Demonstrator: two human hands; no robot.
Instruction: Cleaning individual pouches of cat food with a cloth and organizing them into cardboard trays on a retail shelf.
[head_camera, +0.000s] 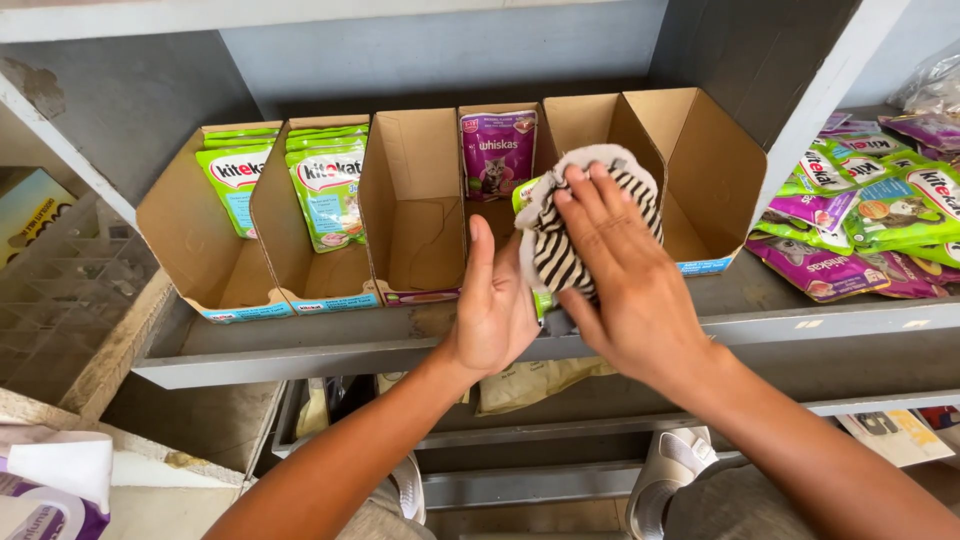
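A striped cloth (575, 225) presses over a green pouch (543, 300) at frame centre, the right hand (625, 290) grasping the cloth, the left hand (495, 305) gripping the pouch. Cardboard display boxes (415, 215) stand at twelve o'clock; loose pouches (870, 225) lie at three o'clock.

open cardboard boxes (410, 200) on grey shelf (300, 350); purple pouch (497, 152) inside; loose pouches (870, 215) right.
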